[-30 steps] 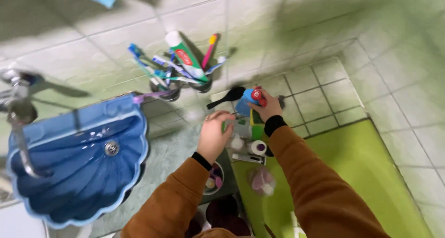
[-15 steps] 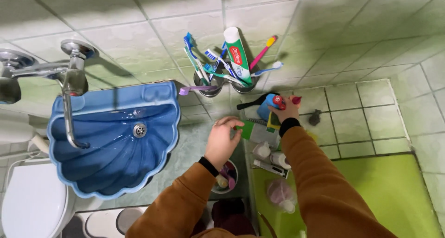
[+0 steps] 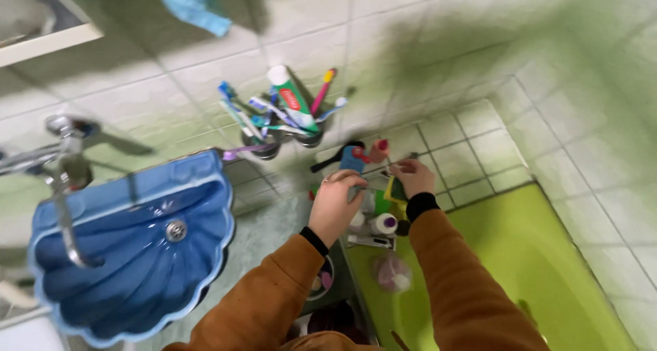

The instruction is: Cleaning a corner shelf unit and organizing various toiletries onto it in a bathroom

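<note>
The frame is blurred. My left hand (image 3: 334, 204) hovers with curled fingers over small toiletries on the tub's corner ledge, just below a blue bottle with a red part (image 3: 353, 158) that stands free. Whether the hand grips anything is hidden. My right hand (image 3: 413, 177) is a little to the right, its fingertips closed on the top of a yellow-green pack (image 3: 393, 189). A red-capped bottle (image 3: 378, 149) stands behind it. A white bottle with a purple cap (image 3: 384, 223) and a flat grey tube (image 3: 369, 241) lie between my wrists.
A blue shell-shaped sink (image 3: 130, 248) with a chrome tap (image 3: 65, 180) is at the left. Two metal cups with toothbrushes and toothpaste (image 3: 287, 118) stand against the tiled wall. The green bathtub (image 3: 520, 255) fills the lower right. A black brush (image 3: 332, 161) lies on the ledge.
My right hand let go of the blue bottle, which now stands on the ledge, and dropped to the yellow-green pack. My left hand moved up towards the bottles. The camera swung right.
</note>
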